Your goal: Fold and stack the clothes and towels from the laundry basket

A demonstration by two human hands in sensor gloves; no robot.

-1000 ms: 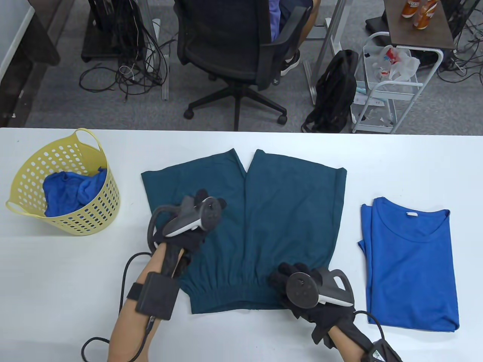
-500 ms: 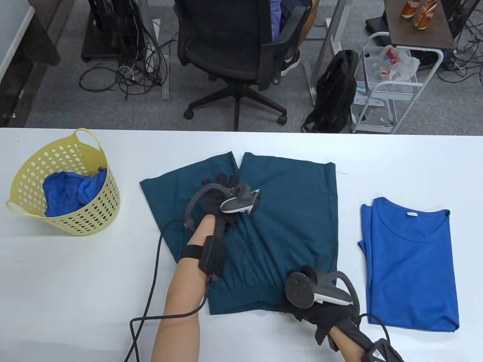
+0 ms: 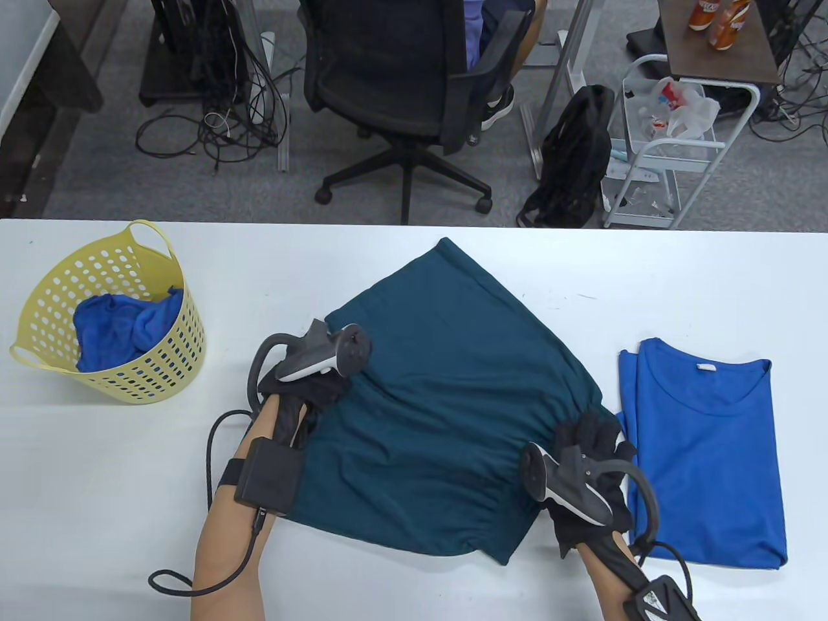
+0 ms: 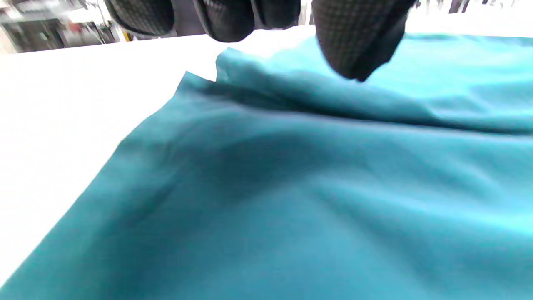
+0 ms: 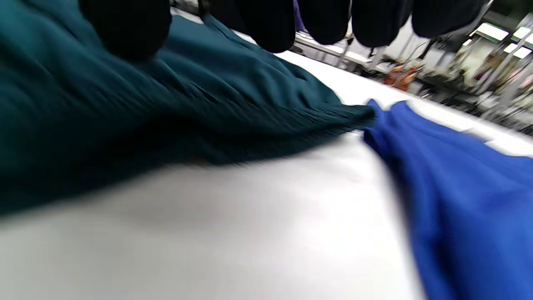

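Lying folded now, rotated: teal shorts (image 3: 446, 401); left hand (image 3: 304, 388) and right hand (image 3: 592, 479) shifted, grip unclear.

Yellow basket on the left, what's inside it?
The yellow basket holds crumpled bright blue cloth, bunched against its far side. Whether anything lies beneath that cloth is hidden.

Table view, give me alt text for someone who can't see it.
Two gloved hands work teal shorts folded in half and lying at an angle mid-table: the left hand at their left edge, the right hand at the gathered waistband. A folded blue T-shirt lies to the right, and a yellow laundry basket holding blue cloth stands on the left.
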